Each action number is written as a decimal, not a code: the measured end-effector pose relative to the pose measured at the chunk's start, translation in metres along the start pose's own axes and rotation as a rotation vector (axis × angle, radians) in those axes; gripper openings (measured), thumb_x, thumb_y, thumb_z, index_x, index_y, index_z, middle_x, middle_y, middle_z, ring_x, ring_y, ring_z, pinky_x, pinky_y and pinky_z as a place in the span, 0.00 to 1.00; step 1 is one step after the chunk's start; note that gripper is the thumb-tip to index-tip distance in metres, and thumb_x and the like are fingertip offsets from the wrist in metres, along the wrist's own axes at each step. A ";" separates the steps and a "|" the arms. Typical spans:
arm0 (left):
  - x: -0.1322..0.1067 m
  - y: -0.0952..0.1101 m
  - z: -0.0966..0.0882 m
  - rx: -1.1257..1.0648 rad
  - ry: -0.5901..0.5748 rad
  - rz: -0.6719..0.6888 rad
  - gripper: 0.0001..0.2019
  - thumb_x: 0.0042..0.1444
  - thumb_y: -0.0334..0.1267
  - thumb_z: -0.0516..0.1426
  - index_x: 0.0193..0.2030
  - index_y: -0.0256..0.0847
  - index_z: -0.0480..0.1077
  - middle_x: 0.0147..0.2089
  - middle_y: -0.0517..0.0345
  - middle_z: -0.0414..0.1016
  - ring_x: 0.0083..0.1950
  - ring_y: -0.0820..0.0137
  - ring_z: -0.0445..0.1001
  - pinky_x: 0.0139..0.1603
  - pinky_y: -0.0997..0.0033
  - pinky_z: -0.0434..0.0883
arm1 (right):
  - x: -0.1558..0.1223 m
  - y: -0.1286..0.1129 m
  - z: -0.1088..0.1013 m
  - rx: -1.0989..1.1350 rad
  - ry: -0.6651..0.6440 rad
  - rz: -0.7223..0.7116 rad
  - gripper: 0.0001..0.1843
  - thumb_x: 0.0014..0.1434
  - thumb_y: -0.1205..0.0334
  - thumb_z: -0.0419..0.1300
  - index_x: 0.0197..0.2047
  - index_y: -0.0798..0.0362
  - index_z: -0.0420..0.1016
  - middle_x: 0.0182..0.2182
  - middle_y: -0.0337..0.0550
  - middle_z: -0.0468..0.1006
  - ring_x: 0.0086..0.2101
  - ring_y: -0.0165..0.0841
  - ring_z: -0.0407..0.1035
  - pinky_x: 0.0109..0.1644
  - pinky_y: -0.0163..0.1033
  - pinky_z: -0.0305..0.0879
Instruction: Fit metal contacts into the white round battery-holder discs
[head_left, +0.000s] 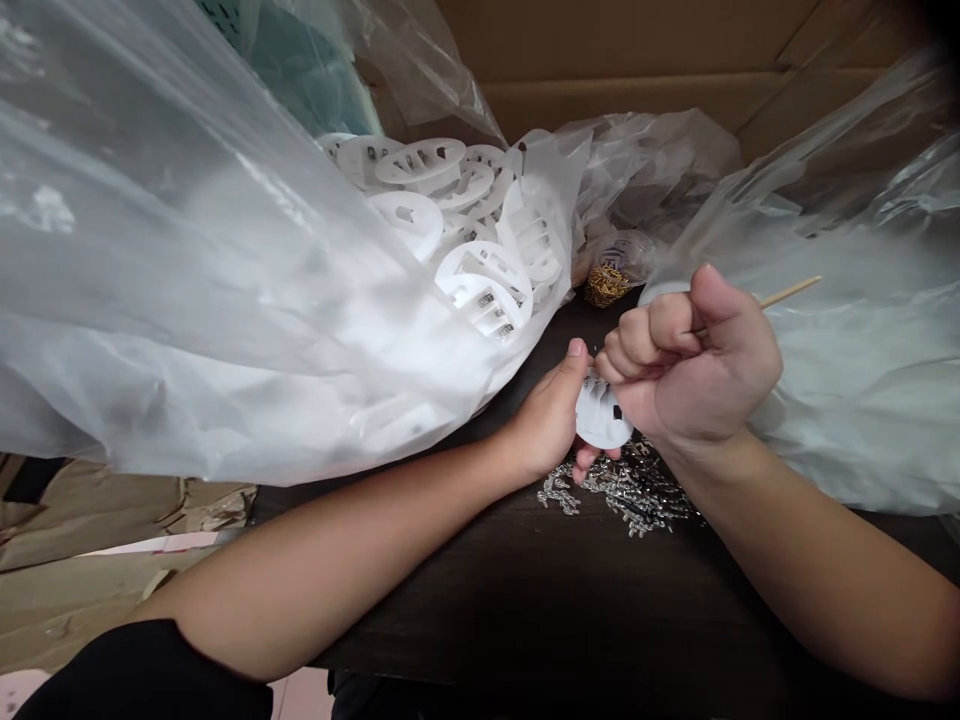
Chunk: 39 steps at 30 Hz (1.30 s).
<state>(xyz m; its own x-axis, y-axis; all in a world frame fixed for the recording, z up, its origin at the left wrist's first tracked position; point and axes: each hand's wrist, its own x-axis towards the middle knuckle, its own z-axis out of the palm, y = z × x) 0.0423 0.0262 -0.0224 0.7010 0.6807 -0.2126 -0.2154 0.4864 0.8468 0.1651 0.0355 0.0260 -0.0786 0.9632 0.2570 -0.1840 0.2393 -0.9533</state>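
My left hand (pixel 551 415) is closed around the edge of a round white plastic disc (pixel 602 415), its thumb at the rim and fingertips showing below. The disc has raised ribs and a small dark opening. Over its right side, my right hand (pixel 694 355) is curled into a fist around a thin wooden stick (pixel 791 291), which pokes out to the upper right. The stick's other end is hidden behind the fingers, so I cannot tell whether it touches the disc. Just below both hands lies a pile of small silvery metal pieces (pixel 637 495).
A big clear plastic bag (pixel 247 330) on the left holds several similar white discs (pixel 484 285). Another plastic bag (pixel 862 380) fills the right side. Behind the hands sits a small bag of gold-coloured parts (pixel 609 283). Cardboard (pixel 615 60) stands behind the dark table (pixel 465 590).
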 end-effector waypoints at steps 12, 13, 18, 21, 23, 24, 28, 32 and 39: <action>-0.001 0.000 0.002 0.026 0.065 0.017 0.30 0.70 0.62 0.37 0.47 0.38 0.66 0.17 0.62 0.68 0.11 0.76 0.58 0.12 0.78 0.59 | -0.002 0.009 0.002 -0.055 0.040 -0.082 0.24 0.68 0.51 0.46 0.22 0.48 0.42 0.15 0.33 0.42 0.15 0.29 0.39 0.22 0.42 0.44; -0.001 -0.001 0.003 0.030 0.081 0.019 0.29 0.69 0.62 0.37 0.47 0.38 0.66 0.17 0.62 0.67 0.11 0.76 0.58 0.12 0.77 0.59 | -0.002 0.011 0.003 -0.041 0.017 -0.103 0.24 0.69 0.53 0.46 0.22 0.48 0.42 0.15 0.33 0.42 0.15 0.29 0.39 0.22 0.42 0.43; -0.002 -0.009 0.003 0.079 0.134 0.058 0.31 0.67 0.66 0.40 0.48 0.38 0.66 0.20 0.61 0.69 0.13 0.74 0.63 0.10 0.77 0.58 | -0.004 0.017 0.007 0.084 0.018 -0.083 0.27 0.68 0.53 0.51 0.20 0.49 0.45 0.15 0.33 0.43 0.16 0.28 0.40 0.21 0.40 0.41; -0.002 -0.009 0.001 0.064 0.117 0.048 0.32 0.67 0.66 0.39 0.47 0.37 0.67 0.20 0.61 0.69 0.13 0.74 0.64 0.09 0.78 0.58 | -0.004 0.012 0.007 0.211 0.025 0.024 0.29 0.65 0.51 0.54 0.19 0.49 0.45 0.14 0.33 0.43 0.16 0.27 0.39 0.20 0.40 0.40; -0.001 -0.007 0.001 0.029 0.100 0.020 0.31 0.69 0.64 0.37 0.45 0.37 0.66 0.20 0.61 0.69 0.13 0.75 0.64 0.10 0.79 0.58 | -0.003 0.007 0.006 0.266 0.018 0.067 0.29 0.64 0.50 0.54 0.19 0.50 0.44 0.14 0.33 0.42 0.16 0.27 0.37 0.20 0.39 0.39; 0.000 -0.005 0.001 0.013 0.089 0.006 0.31 0.69 0.63 0.36 0.44 0.37 0.66 0.19 0.61 0.68 0.12 0.75 0.63 0.10 0.79 0.58 | -0.003 0.004 0.005 0.285 0.031 0.071 0.29 0.64 0.50 0.54 0.19 0.50 0.44 0.14 0.33 0.42 0.16 0.26 0.37 0.20 0.39 0.39; 0.002 -0.001 0.001 -0.024 0.060 -0.014 0.32 0.70 0.62 0.35 0.44 0.36 0.67 0.18 0.61 0.67 0.12 0.74 0.62 0.10 0.78 0.59 | -0.001 0.002 0.004 0.308 0.095 0.069 0.28 0.63 0.52 0.53 0.18 0.51 0.43 0.14 0.33 0.41 0.16 0.26 0.35 0.19 0.39 0.37; 0.001 -0.002 0.001 -0.020 0.099 0.001 0.30 0.70 0.61 0.37 0.51 0.36 0.65 0.19 0.63 0.66 0.16 0.72 0.67 0.10 0.79 0.60 | 0.000 0.009 0.004 0.255 0.077 0.055 0.29 0.63 0.50 0.55 0.19 0.50 0.44 0.14 0.33 0.42 0.16 0.26 0.37 0.20 0.40 0.39; 0.003 -0.007 0.001 0.021 0.113 0.059 0.33 0.69 0.64 0.38 0.57 0.35 0.65 0.23 0.58 0.70 0.18 0.72 0.69 0.12 0.78 0.61 | -0.003 0.016 0.006 0.208 0.084 0.015 0.28 0.63 0.53 0.57 0.18 0.50 0.45 0.14 0.34 0.43 0.17 0.28 0.40 0.22 0.41 0.40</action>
<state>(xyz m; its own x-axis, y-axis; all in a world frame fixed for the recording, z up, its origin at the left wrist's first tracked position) 0.0469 0.0242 -0.0285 0.6060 0.7658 -0.2153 -0.2385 0.4331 0.8692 0.1568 0.0356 0.0109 -0.0022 0.9753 0.2207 -0.3823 0.2031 -0.9014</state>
